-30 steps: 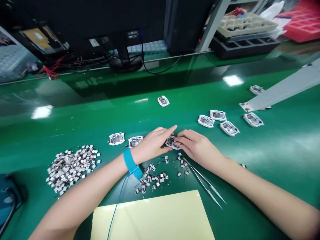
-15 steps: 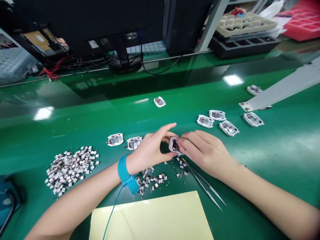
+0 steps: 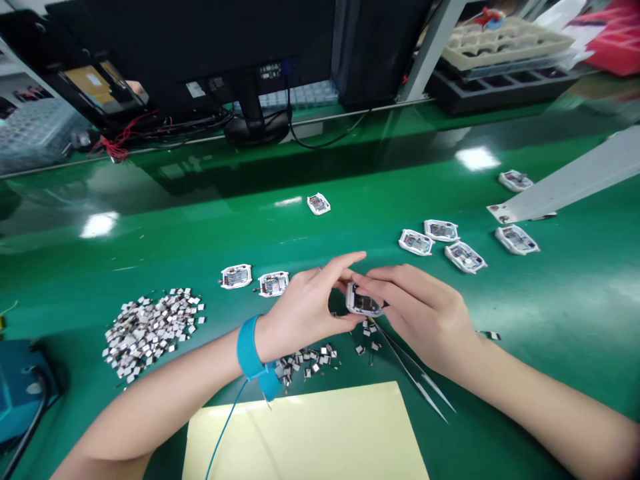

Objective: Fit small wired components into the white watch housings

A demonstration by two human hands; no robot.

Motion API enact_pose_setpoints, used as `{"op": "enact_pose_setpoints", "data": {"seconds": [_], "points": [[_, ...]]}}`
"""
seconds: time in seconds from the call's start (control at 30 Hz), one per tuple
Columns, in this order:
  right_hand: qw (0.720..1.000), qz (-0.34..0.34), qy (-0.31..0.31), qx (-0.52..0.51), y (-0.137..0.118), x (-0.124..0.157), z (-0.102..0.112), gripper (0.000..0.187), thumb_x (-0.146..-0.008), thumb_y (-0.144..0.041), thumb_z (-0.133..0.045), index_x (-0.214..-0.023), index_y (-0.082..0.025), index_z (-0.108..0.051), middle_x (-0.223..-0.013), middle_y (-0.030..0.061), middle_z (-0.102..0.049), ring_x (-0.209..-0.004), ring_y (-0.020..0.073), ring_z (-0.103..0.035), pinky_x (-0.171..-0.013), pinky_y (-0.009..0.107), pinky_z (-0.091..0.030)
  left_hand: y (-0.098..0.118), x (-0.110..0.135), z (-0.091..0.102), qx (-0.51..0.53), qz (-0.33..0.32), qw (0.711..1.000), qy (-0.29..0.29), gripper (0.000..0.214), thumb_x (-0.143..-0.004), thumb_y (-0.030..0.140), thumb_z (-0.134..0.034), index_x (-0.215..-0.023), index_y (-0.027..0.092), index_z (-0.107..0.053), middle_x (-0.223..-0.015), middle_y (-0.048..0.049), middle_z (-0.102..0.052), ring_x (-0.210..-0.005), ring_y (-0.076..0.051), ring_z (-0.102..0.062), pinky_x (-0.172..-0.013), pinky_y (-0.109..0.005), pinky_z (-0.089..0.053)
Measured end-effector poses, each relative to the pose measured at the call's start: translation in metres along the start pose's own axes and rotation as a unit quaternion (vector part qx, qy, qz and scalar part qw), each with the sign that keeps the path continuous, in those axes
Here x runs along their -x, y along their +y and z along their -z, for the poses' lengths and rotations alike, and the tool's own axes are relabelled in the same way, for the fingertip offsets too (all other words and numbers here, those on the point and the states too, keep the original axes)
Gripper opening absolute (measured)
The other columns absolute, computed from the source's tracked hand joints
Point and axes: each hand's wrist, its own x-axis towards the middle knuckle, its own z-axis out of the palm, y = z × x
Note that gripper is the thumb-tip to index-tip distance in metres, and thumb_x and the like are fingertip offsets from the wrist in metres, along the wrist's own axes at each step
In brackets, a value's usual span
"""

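Between my left hand (image 3: 310,308) and my right hand (image 3: 423,313) I hold a small white-framed electronic module (image 3: 364,304) up off the green mat, its dark inner face showing. Fingers of both hands pinch its edges. Under my right wrist lie steel tweezers (image 3: 414,379), untouched. Near my left hand are a white-framed module (image 3: 273,284) and a scatter of tiny metal-topped components with thin leads (image 3: 305,363). A larger heap of these components (image 3: 153,333) lies further left. A blue wrist strap (image 3: 249,350) circles my left wrist, with its thin cord trailing down.
Several more white-framed modules (image 3: 465,257) lie on the mat to the right, below a grey metal strip (image 3: 570,180). A pale yellow sheet (image 3: 305,433) lies at the front. A monitor (image 3: 200,47), cables and stacked trays (image 3: 503,50) stand behind, and a blue device (image 3: 20,390) sits at far left.
The module has risen off the mat into both hands and turned to show its dark face. My left hand's fingers have curled around it. The view has shifted slightly.
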Motion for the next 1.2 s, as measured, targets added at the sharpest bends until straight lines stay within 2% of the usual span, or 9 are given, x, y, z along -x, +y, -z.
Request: {"op": "enact_pose_setpoints", "data": {"seconds": [0.1,0.27,0.43,0.6,0.73,0.83,0.93,1.1,1.2], "points": [[0.999,0.016,0.004,0.03,0.0,0.0,0.003,0.023,-0.077,-0.001,-0.045,-0.097,-0.01,-0.054,-0.089,0.01,-0.06,-0.069,0.0133,-0.052,-0.06,0.028,-0.048,0.003,0.002,-0.001,0.018,0.003,0.999,0.04,0.061,-0.064,0.011,-0.064,-0.118,0.021,-0.036,-0.097,-0.0003,-0.061,-0.079,-0.01,-0.059,-0.076,-0.023,-0.049],[0.999,-0.015,0.018,0.03,-0.003,-0.004,0.009,0.02,-0.072,0.0,-0.052,-0.085,-0.013,-0.057,-0.084,0.0056,-0.062,-0.07,0.0129,-0.055,-0.06,0.026,-0.047,0.007,0.005,-0.003,0.038,-0.001,0.997,0.069,0.058,-0.064,0.012,-0.065,-0.115,0.021,-0.039,-0.097,-0.001,-0.061,-0.079,-0.011,-0.059,-0.079,-0.026,-0.05],[0.991,-0.09,0.03,-0.094,-0.002,-0.01,0.007,0.013,-0.073,-0.004,-0.055,-0.079,-0.015,-0.057,-0.08,0.003,-0.059,-0.074,0.0104,-0.054,-0.063,0.024,-0.046,0.007,0.005,-0.002,0.092,-0.006,0.994,0.06,0.06,-0.064,0.012,-0.066,-0.116,0.021,-0.038,-0.096,-0.001,-0.061,-0.08,-0.011,-0.059,-0.078,-0.024,-0.05],[0.962,-0.17,0.028,-0.212,0.003,-0.009,-0.001,0.009,-0.074,-0.008,-0.056,-0.075,-0.017,-0.056,-0.078,0.0011,-0.056,-0.07,0.0084,-0.053,-0.052,0.02,-0.043,0.003,0.005,-0.004,0.115,-0.007,0.991,0.067,0.058,-0.064,0.014,-0.066,-0.115,0.021,-0.039,-0.098,-0.0022,-0.061,-0.083,-0.012,-0.06,-0.081,-0.026,-0.05],[0.998,-0.049,0.009,-0.05,0.005,-0.008,0.003,0.004,-0.07,-0.014,-0.061,-0.069,-0.016,-0.057,-0.079,0.0031,-0.059,-0.062,0.0104,-0.047,-0.055,0.026,-0.041,0.001,0.007,-0.006,0.124,0.003,0.99,0.069,0.055,-0.065,0.013,-0.065,-0.114,0.021,-0.04,-0.1,-0.0029,-0.061,-0.084,-0.013,-0.06,-0.082,-0.027,-0.05],[0.996,0.027,0.002,0.083,0.004,-0.012,0.011,0.004,-0.069,-0.015,-0.062,-0.068,-0.016,-0.059,-0.074,0.0027,-0.061,-0.056,0.0102,-0.04,-0.049,0.024,-0.036,0.002,0.007,-0.005,0.138,0.008,0.988,0.064,0.056,-0.064,0.013,-0.066,-0.113,0.02,-0.04,-0.099,-0.003,-0.061,-0.082,-0.011,-0.06,-0.08,-0.023,-0.05],[0.992,0.067,0.004,0.103,0.002,-0.02,0.019,0.005,-0.071,-0.012,-0.06,-0.066,-0.014,-0.059,-0.072,0.0027,-0.061,-0.057,0.0106,-0.041,-0.049,0.024,-0.035,0.004,0.007,-0.001,0.14,0.011,0.989,0.056,0.059,-0.062,0.014,-0.068,-0.113,0.019,-0.04,-0.098,-0.0033,-0.062,-0.082,-0.011,-0.061,-0.079,-0.022,-0.05],[0.978,0.128,-0.077,0.146,-0.004,-0.036,0.023,0.017,-0.079,-0.016,-0.049,-0.065,-0.013,-0.058,-0.063,0.0046,-0.055,-0.058,0.0133,-0.04,-0.052,0.026,-0.033,0.007,0.012,0.006,0.124,0.01,0.99,0.059,0.061,-0.059,0.011,-0.069,-0.113,0.019,-0.041,-0.094,-0.0027,-0.062,-0.085,-0.013,-0.06,-0.079,-0.026,-0.051],[0.96,0.197,-0.095,0.173,-0.011,-0.046,0.021,0.022,-0.08,-0.011,-0.043,-0.062,-0.013,-0.056,-0.06,0.0048,-0.05,-0.057,0.0141,-0.038,-0.052,0.027,-0.03,0.004,0.017,0.009,0.131,0.008,0.988,0.08,0.059,-0.059,0.012,-0.069,-0.111,0.018,-0.042,-0.095,-0.0042,-0.062,-0.084,-0.014,-0.061,-0.079,-0.026,-0.051]]}}
